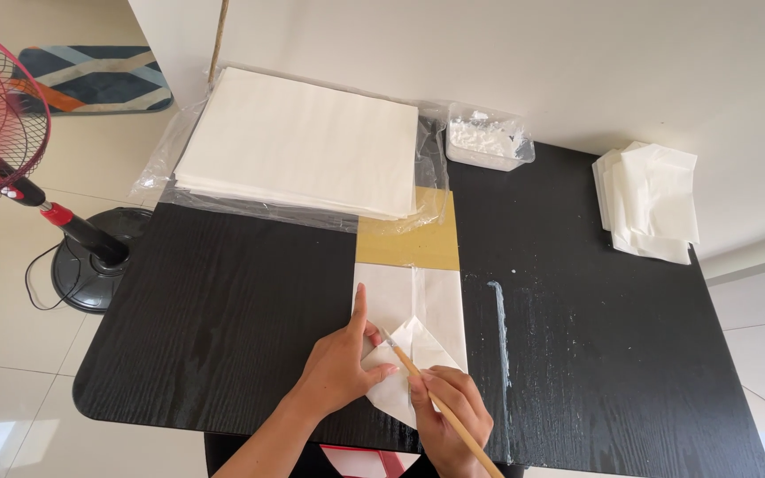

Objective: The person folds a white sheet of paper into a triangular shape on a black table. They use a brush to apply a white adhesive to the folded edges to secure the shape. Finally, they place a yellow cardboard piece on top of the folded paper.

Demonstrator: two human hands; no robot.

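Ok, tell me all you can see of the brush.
The brush has a thin, pale wooden handle running slantwise from lower right to upper left. The right hand grips it like a pen. Its small tip rests on the folded white paper, close to the left hand. The bristles are too small to make out.

Two bare hands and forearms, no sleeves

Seen from the near edge of the black table (223,310), the left hand (340,367) and its forearm show no sleeve, watch, ring or glove; the nails look short and unpainted. The right hand (453,414), just beside it toward the table's middle, is likewise bare, with nothing worn on its fingers or on the little of the wrist in view.
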